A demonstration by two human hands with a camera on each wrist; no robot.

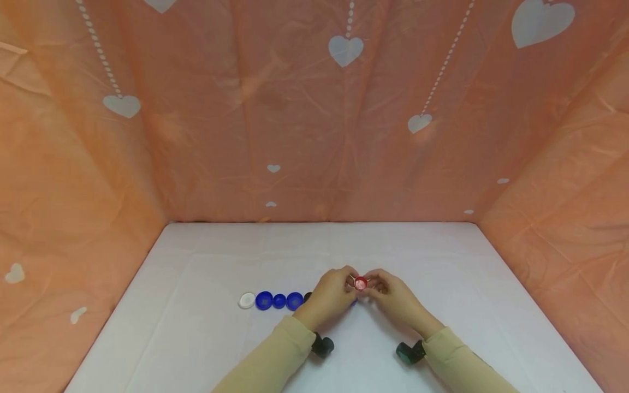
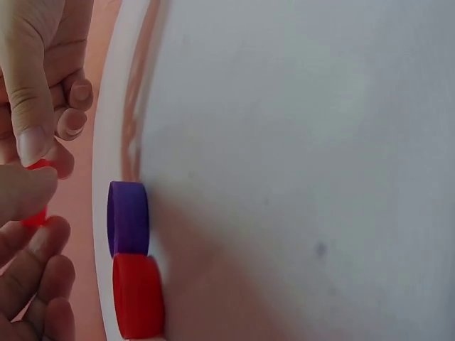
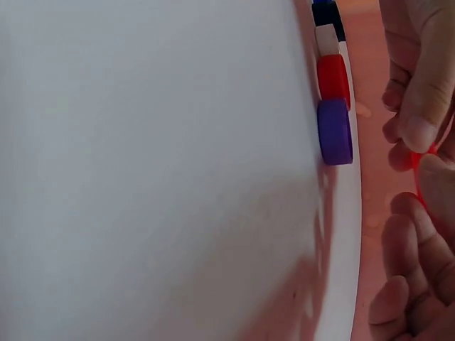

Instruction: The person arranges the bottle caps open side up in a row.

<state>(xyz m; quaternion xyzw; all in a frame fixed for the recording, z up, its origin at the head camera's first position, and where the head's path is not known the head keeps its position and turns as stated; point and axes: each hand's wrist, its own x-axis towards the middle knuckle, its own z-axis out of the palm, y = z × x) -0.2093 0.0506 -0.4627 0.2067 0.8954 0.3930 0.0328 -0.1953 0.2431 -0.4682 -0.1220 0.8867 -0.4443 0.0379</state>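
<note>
Thumbs and fingertips of my left hand (image 1: 336, 288) and right hand (image 1: 393, 295) meet at a small red bottle cap (image 1: 361, 283), which both pinch from opposite sides. The cap is raised off the table, its hollow side toward the head camera. Fingertips cover much of it in the wrist views. Beneath the hands stands a row of caps; its right end has a purple cap (image 2: 130, 219) touching another red cap (image 2: 138, 297). Beyond these, a small white cap (image 3: 327, 40) and a black cap (image 3: 329, 20) follow. My left hand hides part of this row in the head view.
Farther left in the row lie a white cap (image 1: 247, 300), a large blue cap (image 1: 263, 300), a small blue cap (image 1: 279, 301) and another large blue cap (image 1: 295, 301). A white table (image 1: 206, 344) bears them. Orange cloth (image 1: 295, 120) with hearts surrounds its back and sides.
</note>
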